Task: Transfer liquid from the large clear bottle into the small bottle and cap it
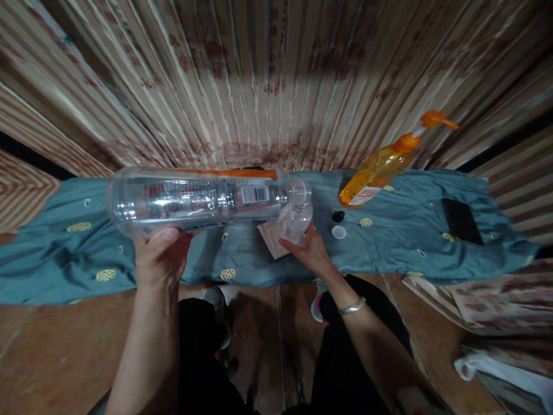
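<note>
Big bottle [194, 202] meets small bottle [298, 225], one in each hand!
Here's the left hand [159, 256], thumb pressed to the big bottle's near side, fingers mostly hidden beneath; the bottle lies sideways above that hand, mouth toward the right. The right hand [314, 249] pinches the upright small bottle between thumb and fingers, some fingers lost behind it; where the two necks meet, clear plastic overlaps, and I can't tell touching from apart, nor read the label. Left of the right hand, a beige folded piece [271, 241] is partly covered. Just right of that hand: a white cap [339, 231] and a small black thing [339, 216], blurry; beyond them, the orange pump bottle [375, 170]. The right forearm is cut off below.
</note>
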The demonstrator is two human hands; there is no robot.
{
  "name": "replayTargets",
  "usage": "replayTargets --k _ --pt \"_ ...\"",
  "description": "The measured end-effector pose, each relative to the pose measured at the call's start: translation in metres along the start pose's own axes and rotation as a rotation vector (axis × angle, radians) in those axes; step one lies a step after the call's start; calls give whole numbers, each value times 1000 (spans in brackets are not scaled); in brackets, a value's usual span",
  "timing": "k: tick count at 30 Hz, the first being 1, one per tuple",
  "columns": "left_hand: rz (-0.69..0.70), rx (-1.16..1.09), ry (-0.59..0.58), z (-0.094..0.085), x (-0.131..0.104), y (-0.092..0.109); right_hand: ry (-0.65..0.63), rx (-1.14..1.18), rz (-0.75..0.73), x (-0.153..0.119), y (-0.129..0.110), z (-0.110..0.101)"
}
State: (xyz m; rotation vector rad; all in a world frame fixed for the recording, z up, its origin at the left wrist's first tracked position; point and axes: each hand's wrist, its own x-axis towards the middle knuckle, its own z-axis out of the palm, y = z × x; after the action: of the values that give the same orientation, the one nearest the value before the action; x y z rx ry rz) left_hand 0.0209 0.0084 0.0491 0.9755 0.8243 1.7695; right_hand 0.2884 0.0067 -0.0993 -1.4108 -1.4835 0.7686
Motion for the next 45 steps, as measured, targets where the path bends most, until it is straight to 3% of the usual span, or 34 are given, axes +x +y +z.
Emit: replayTargets --k 45 --pt "23 -70 10 -8 3 -9 -4 -17 -12 1 3 -1"
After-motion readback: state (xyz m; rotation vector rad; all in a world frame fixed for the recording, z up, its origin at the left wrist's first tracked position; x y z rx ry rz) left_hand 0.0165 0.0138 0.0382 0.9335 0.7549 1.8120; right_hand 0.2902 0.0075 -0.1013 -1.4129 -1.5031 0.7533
